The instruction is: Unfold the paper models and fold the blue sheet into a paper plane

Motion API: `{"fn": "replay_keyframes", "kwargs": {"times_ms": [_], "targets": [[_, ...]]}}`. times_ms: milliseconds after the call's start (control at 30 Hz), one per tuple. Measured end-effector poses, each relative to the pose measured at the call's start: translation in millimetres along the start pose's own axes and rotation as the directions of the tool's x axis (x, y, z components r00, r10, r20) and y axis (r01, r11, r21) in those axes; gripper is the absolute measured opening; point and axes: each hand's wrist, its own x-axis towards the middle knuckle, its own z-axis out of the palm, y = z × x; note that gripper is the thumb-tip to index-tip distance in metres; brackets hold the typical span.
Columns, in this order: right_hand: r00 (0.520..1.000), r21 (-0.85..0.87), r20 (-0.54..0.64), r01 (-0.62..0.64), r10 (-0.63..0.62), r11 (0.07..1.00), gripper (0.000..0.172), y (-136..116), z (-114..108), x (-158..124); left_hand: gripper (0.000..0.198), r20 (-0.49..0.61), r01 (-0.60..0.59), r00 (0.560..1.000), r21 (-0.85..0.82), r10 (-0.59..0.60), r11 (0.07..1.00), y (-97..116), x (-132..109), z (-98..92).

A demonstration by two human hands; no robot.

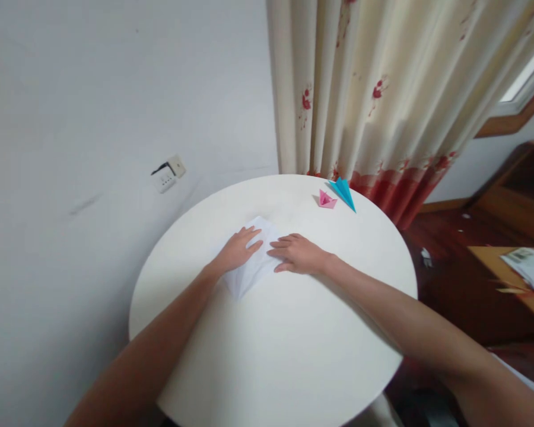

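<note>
A folded sheet of white paper (249, 274) lies on a round white table (276, 350). My left hand (237, 251) rests flat on the paper's left part, fingers stretched out and pointing right. My right hand (296, 253) lies flat on the paper's right edge, fingers straight and pointing left toward the left hand. Both hands press on the paper and hold nothing else.
A pink folded paper figure (326, 200) and a blue folded paper plane (344, 192) sit at the table's far edge. A flowered curtain (382, 89) hangs behind. A wall socket (168, 174) is on the left wall. Wooden furniture with papers (531, 270) stands at right.
</note>
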Motion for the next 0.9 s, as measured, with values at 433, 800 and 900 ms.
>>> {"fn": "replay_keyframes", "kwargs": {"times_ms": [433,800,900], "targets": [[0.996,-0.217,0.084,-0.008,0.026,0.976,0.026,-37,-8,4,0.052,0.004,0.041,0.999,0.259,-0.044,0.965,11,-5,-19.8],[0.6,0.731,-0.469,-0.147,0.648,0.666,0.026,9,-12,4,0.034,-0.945,-0.234,0.236,-0.281,-0.226,0.931,-6,-8,-86.5],[0.401,0.875,-0.377,-0.142,0.835,0.463,0.024,32,0,7,0.038,-0.979,-0.2,0.125,-0.182,-0.16,0.963,5,-18,-91.7]]}}
